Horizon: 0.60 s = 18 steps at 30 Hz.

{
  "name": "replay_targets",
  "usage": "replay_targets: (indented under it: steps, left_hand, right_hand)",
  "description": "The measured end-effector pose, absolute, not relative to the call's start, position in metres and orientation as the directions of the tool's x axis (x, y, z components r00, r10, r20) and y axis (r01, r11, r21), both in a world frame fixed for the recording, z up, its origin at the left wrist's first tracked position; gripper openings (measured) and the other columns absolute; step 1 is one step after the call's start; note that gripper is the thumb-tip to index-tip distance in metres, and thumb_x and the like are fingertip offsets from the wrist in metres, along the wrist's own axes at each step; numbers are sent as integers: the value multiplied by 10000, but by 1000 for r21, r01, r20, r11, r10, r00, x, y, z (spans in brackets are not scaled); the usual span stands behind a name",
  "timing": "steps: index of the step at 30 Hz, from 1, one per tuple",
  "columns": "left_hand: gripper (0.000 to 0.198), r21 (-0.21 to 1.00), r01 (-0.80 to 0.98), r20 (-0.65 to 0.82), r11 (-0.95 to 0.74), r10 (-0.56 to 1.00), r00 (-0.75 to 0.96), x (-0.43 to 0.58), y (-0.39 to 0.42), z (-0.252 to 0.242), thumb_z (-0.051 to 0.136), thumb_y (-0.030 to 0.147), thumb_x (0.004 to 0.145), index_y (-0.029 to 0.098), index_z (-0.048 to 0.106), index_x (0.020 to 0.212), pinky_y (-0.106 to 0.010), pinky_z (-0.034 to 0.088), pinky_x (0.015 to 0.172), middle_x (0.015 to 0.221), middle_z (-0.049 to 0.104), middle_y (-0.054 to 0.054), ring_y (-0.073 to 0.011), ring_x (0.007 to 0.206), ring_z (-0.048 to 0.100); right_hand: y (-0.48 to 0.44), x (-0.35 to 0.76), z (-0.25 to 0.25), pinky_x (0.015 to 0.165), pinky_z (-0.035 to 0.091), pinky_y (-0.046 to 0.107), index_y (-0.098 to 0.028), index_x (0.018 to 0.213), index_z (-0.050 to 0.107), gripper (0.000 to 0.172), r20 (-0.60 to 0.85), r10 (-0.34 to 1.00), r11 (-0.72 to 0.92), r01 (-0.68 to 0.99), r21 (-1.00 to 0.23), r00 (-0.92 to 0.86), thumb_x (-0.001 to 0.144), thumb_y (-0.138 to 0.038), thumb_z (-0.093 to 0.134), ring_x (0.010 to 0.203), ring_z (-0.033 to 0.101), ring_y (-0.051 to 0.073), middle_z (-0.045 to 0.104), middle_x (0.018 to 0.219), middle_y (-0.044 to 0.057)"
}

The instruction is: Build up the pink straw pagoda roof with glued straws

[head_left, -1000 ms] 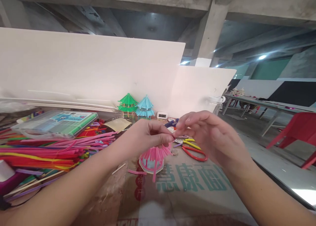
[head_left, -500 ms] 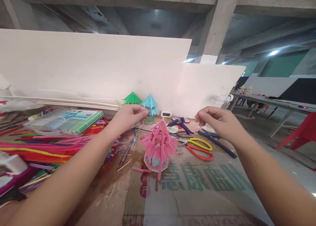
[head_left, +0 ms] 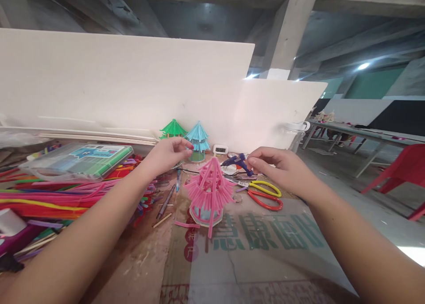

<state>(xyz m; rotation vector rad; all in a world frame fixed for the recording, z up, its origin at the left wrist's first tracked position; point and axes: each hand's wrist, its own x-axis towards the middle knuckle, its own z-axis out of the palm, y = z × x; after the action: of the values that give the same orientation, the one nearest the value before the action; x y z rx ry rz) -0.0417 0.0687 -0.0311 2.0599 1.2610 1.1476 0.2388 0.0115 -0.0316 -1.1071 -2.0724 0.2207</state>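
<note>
A pink pavilion model [head_left: 210,189] with two tiers of fuzzy pipe-cleaner roof stands upright in front of me. One long pink strip hangs down its front. My left hand [head_left: 172,153] hovers behind it to the left, thumb and forefinger slightly apart, with nothing visible between them. My right hand [head_left: 272,162] is at the blue glue gun [head_left: 237,163], its thumb and forefinger apart at the handle end; whether they touch it I cannot tell. Pliers with one yellow and one red handle [head_left: 265,193] lie below that hand. A short pink piece [head_left: 187,225] lies by the model's base.
Green [head_left: 174,128] and light-blue [head_left: 198,138] pavilion models stand at the back beside a small digital timer [head_left: 220,149]. Colourful pipe cleaners [head_left: 63,198] and a clear plastic case [head_left: 83,162] fill the left. A pen [head_left: 165,202] lies nearer. White boards [head_left: 133,82] wall off the back.
My right hand has moved left to the glue gun's handle, now covering the dark-blue tool near it. My left thumb and forefinger have parted a little. The view has shifted slightly.
</note>
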Motion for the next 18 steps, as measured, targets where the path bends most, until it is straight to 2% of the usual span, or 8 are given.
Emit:
replay_targets:
  steps: [4,7,9,11,12,14,16,18]
  left_hand:
    - [366,611,675,407,-413,895,179,-35,56,-25,491,503,785,182,579,633,-253,317,525,514,507,33,-130,504,471]
    - [300,540,760,448,-363,888,105,-30,50,-25,505,409,789,186,516,589,-251,286,512,505,409,52,-114,475,397]
    - [106,546,732,480,-407,868,125,-30,50,-26,562,255,705,174,583,771,-239,349,553,656,523,34,-123,561,482]
    - [306,555,687,498,-468,849,176,-32,51,-28,564,185,659,173,603,963,-237,404,609,855,602,-11,-145,694,562]
    - [320,565,670,491,-481,849,196,-33,52,-29,564,198,673,177,611,988,-240,415,621,891,616,-22,-153,728,577]
    - [216,599,657,459,-458,869,187,-35,53,-29,556,293,737,181,642,900,-243,407,593,782,622,-9,-153,673,567]
    - [236,645,642,430,-415,891,144,-37,53,-28,523,386,787,182,639,798,-239,367,527,608,559,25,-134,544,501]
    - [239,707,579,429,-405,897,104,-39,54,-27,498,380,800,183,632,822,-230,327,479,564,516,45,-114,475,436]
  right_hand:
    - [10,236,-31,590,430,229,-187,769,640,255,544,760,622,640,-451,-356,880,-367,499,648,567,130,667,724,18]
    - [9,235,-32,588,424,232,-192,772,645,279,539,753,628,659,-415,-378,895,-379,479,658,570,136,676,736,19]
    - [9,235,-33,573,419,234,-195,769,645,300,530,757,623,669,-405,-383,900,-397,466,660,573,140,683,745,22]
    - [9,235,-34,551,418,235,-195,763,642,320,522,765,614,672,-414,-378,899,-422,461,652,574,144,685,747,27]
    - [9,235,-34,541,419,235,-195,760,641,330,519,769,610,672,-420,-374,898,-434,460,647,574,146,684,746,30]
    - [9,235,-35,540,429,236,-196,760,642,336,520,770,608,672,-423,-369,895,-445,463,648,579,149,687,752,35]
    - [9,234,-35,559,448,240,-199,767,651,324,528,764,614,669,-418,-371,893,-438,471,661,593,153,693,762,37]
    - [9,232,-35,571,462,245,-202,765,657,315,534,757,621,670,-408,-376,891,-426,476,681,610,162,700,773,42]
